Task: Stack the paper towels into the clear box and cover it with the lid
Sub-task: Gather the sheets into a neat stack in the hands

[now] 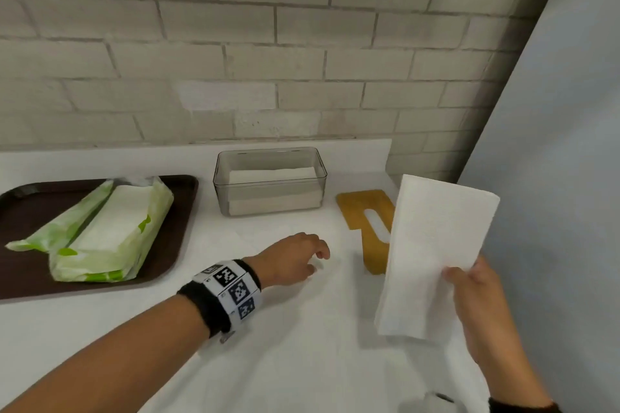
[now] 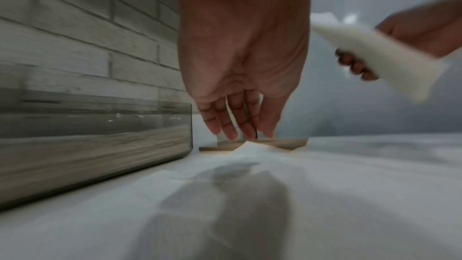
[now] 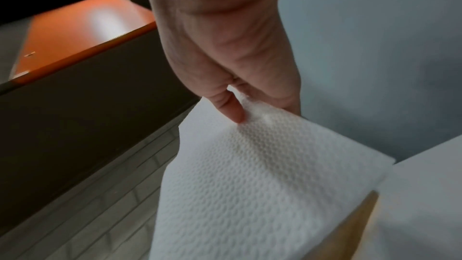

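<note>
The clear box (image 1: 270, 180) stands at the back of the white counter with a low stack of white paper towels inside; its wall (image 2: 95, 141) fills the left of the left wrist view. My right hand (image 1: 469, 282) pinches a folded white paper towel (image 1: 436, 251) and holds it up above the counter on the right; the towel (image 3: 250, 185) fills the right wrist view. The yellow-brown lid (image 1: 365, 211) with a slot lies flat beside the box, partly hidden by the towel. My left hand (image 1: 312, 258) hovers low over the counter in front of the box, fingers (image 2: 232, 126) relaxed, holding nothing.
A dark brown tray (image 1: 174, 245) at the left holds an opened green-and-white pack of paper towels (image 1: 110, 231). A brick wall runs behind the counter. A pale grey panel (image 1: 553, 144) stands close on the right.
</note>
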Tool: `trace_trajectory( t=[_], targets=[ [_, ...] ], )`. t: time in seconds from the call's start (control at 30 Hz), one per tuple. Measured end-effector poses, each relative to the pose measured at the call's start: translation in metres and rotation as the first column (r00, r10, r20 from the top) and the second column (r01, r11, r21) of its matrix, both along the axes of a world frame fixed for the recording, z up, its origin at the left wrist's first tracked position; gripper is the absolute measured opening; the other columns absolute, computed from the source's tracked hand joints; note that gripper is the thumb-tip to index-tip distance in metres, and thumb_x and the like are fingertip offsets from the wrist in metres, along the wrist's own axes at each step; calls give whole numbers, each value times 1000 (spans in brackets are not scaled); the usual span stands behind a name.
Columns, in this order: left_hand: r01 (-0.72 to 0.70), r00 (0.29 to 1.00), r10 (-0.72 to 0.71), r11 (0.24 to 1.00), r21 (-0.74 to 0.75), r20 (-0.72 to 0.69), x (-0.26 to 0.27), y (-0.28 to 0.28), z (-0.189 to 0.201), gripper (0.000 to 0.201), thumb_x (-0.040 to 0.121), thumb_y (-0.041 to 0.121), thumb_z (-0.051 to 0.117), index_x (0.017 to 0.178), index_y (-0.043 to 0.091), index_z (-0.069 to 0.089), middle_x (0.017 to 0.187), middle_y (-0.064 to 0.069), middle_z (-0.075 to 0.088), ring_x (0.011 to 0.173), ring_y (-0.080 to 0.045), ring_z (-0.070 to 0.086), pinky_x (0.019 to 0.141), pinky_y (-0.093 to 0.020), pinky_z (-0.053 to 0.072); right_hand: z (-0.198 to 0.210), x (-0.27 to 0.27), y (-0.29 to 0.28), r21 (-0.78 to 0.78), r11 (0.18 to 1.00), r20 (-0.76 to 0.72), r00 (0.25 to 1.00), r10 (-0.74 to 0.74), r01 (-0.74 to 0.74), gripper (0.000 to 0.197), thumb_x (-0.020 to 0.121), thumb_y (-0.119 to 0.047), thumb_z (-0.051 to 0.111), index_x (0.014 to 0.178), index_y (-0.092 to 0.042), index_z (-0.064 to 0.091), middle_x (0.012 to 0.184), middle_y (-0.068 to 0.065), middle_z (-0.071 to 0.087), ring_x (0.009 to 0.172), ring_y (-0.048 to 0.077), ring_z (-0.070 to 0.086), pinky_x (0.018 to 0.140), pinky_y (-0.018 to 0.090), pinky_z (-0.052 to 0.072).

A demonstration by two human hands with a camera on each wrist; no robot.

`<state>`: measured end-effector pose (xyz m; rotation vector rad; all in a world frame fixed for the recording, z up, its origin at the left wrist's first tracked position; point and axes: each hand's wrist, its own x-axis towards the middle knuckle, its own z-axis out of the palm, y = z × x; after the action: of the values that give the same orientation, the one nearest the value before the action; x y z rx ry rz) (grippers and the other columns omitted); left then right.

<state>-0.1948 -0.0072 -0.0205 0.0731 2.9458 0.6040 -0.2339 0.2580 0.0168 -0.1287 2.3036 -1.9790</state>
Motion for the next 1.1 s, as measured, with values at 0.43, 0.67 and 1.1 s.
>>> trace_trajectory(
  t=[0.43, 0.67, 1.1],
  targets=[
    [473, 865, -397, 849, -234, 308, -77, 16, 6, 57, 76, 7, 72, 128, 15, 51, 129, -3, 50, 117, -24, 43, 91, -35, 39, -43, 10, 90, 54, 983, 144, 973, -183, 177, 33, 86, 14, 42, 95, -13, 59, 103, 20, 63, 91, 31, 55, 73, 39, 40],
    [523, 845, -440, 801, -292, 304, -83, 20, 5, 53, 75, 9, 73, 123, 12, 52, 123, -4, 53, 114, -23, 43, 84, -27, 30, -44, 13, 80, 58, 994, 137, 985, -101, 94, 39, 85, 14, 43, 93, -19, 61, 96, 12, 66, 94, 32, 57, 83, 40, 40],
    [268, 930, -307, 942, -201, -200, -51, -12, 36, 5, 86, 9, 56, 84, 12, 53, 96, -3, 65, 86, -21, 58, 75, -37, 48, -20, -14, 34, 70, 992, 139, 986, 90, -101, 35, 90, 5, 42, 113, -15, 60, 110, 6, 66, 103, 29, 58, 81, 38, 44]
  ],
)
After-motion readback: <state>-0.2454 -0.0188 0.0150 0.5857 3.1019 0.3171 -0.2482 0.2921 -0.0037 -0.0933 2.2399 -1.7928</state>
